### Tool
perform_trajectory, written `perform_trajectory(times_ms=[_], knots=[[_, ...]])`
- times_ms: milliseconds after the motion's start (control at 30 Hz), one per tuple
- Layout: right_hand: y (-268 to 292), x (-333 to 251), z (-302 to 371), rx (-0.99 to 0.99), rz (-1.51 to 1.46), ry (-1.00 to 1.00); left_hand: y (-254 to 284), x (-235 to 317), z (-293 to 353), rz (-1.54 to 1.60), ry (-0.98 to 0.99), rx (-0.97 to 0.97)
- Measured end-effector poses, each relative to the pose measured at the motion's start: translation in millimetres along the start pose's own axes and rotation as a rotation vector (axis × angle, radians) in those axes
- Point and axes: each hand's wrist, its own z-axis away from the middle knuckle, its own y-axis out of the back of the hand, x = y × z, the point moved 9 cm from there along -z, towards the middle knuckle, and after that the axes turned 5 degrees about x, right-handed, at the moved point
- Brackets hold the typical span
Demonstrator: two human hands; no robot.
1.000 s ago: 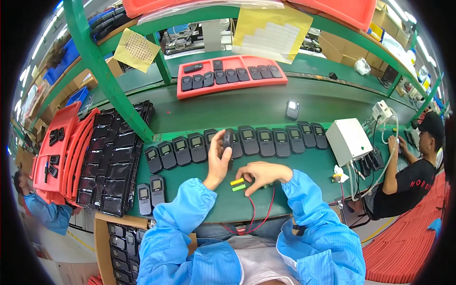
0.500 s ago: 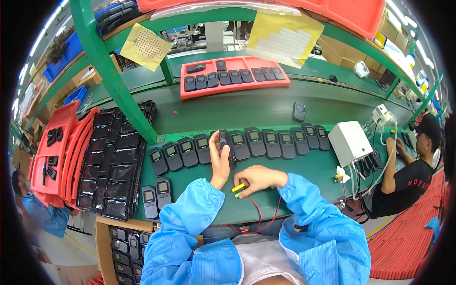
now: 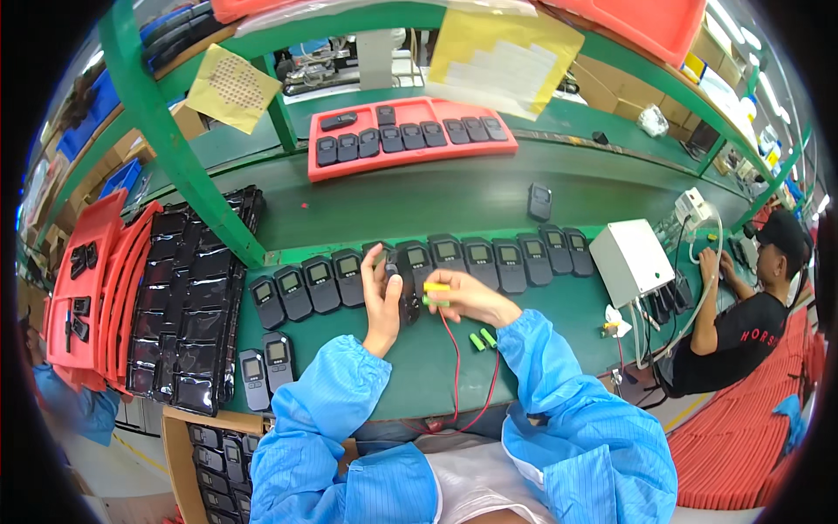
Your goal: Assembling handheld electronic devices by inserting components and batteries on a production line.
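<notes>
Both hands work mid-bench: left hand [image 3: 381, 295] grips a dark handheld device [image 3: 407, 293] upright by the row of devices [image 3: 489, 259]; right hand [image 3: 460, 295] pinches yellow and green probes [image 3: 434, 293] against it; steadying the device should help contact

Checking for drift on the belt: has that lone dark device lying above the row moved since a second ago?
Yes. The lone dark device has moved left along the green conveyor belt, from near the white box toward the row's middle.

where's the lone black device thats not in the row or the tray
In the head view the lone black device lies by itself on the dark green belt, right of centre, between the red tray behind it and the row of devices in front.
</notes>
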Motion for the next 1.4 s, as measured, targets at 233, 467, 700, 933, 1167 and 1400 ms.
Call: perform_trajectory(times_ms=[233, 467, 700, 933, 1167, 1400], knots=[[-7, -18, 15, 0.107, -0.231, 0.041, -15, 13, 6, -0.028, -0.053, -0.046], [-10, -9, 13, 0.106, -0.083, 0.057, -10, 11, 7, -0.141, -0.131, -0.008], [-3, 4, 9, 0.139, 0.012, -0.042, -17, 5, 14, -0.138, -0.12, -0.125], [-10, 1, 12, 0.13, 0.016, -0.065, -15, 9, 15, -0.136, -0.191, -0.115], [-9, 9, 11, 0.135, 0.043, -0.087, -15, 12, 14, -0.117, -0.281, -0.112], [-5, 8, 11, 0.087, -0.04, -0.077, -14, 14, 15, -0.119, -0.323, -0.101]])
